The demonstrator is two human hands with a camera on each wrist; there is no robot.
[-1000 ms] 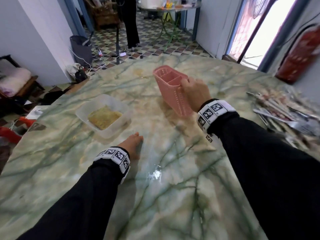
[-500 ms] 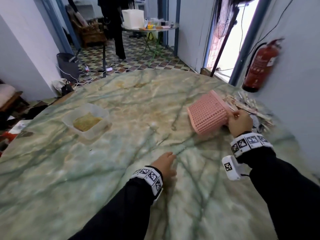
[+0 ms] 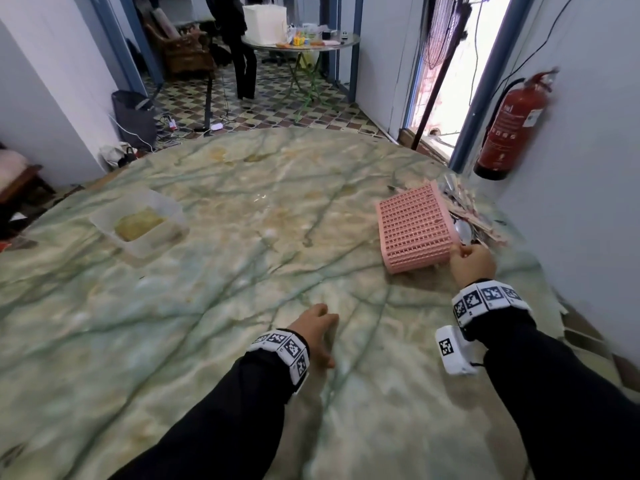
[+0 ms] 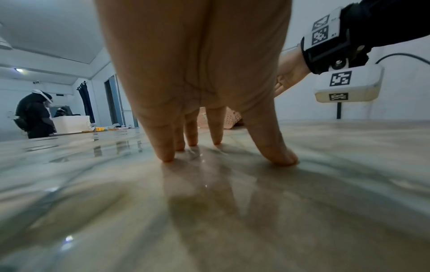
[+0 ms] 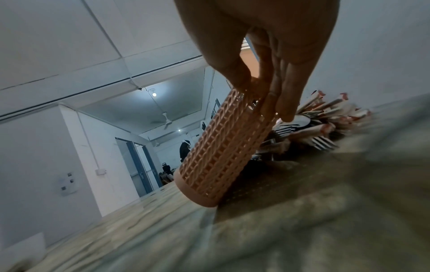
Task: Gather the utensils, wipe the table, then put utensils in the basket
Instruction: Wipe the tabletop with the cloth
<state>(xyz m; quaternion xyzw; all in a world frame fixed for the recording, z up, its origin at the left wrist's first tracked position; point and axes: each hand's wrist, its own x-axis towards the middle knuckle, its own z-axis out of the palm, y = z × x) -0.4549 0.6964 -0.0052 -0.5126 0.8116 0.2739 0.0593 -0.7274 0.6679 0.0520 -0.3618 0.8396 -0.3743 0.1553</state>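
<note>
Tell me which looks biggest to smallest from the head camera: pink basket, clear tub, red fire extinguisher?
1. Clear tub and pink basket: look alike, a tie.
2. Fire extinguisher: looks smallest, but it hangs farther away, so its real size is unsure.

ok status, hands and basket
Right hand grips basket, tipped, mouth toward utensils. Left hand open, fingertips on table. Nothing in the way.
</note>
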